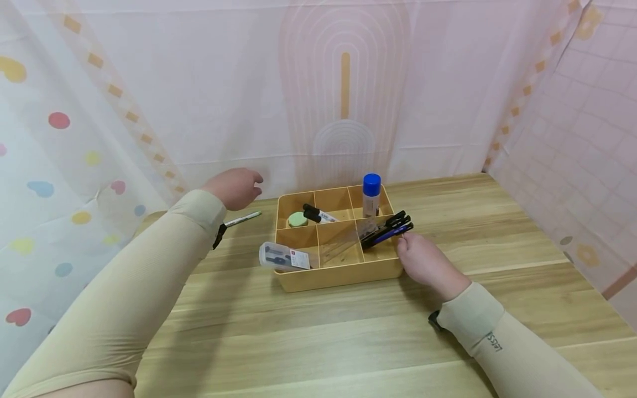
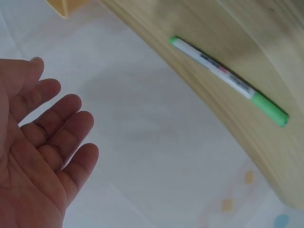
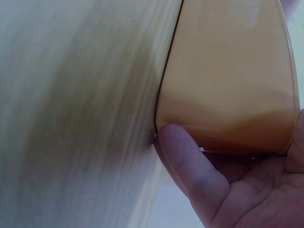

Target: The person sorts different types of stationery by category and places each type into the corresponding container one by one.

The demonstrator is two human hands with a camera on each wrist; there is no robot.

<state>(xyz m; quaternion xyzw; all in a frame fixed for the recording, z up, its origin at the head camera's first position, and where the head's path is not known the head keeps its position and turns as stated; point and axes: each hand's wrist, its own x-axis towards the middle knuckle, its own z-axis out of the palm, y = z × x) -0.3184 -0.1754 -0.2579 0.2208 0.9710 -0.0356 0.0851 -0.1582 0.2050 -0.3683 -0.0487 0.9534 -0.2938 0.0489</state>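
Note:
An orange-yellow compartment organizer (image 1: pixel 343 279) stands on the wooden table. My right hand (image 1: pixel 428 262) grips its right side; in the right wrist view a finger (image 3: pixel 190 164) presses low on the organizer's wall (image 3: pixel 228 71), and the thumb lies near the rim. My left hand (image 1: pixel 233 187) is in the air left of the organizer, fingers loosely bent and nothing held. Below it, a white marker with green ends (image 2: pixel 223 76) lies on the table near the back edge. Inside the organizer are a blue-capped glue stick (image 1: pixel 371 193), black and blue pens (image 1: pixel 385 232) and a black-capped marker (image 1: pixel 323 215).
A clear plastic case (image 1: pixel 283 256) leans over the organizer's left front wall. A round green item (image 1: pixel 297 219) sits in the back left compartment. Patterned cloth (image 1: pixel 224 83) hangs behind and beside the table (image 1: pixel 348 342).

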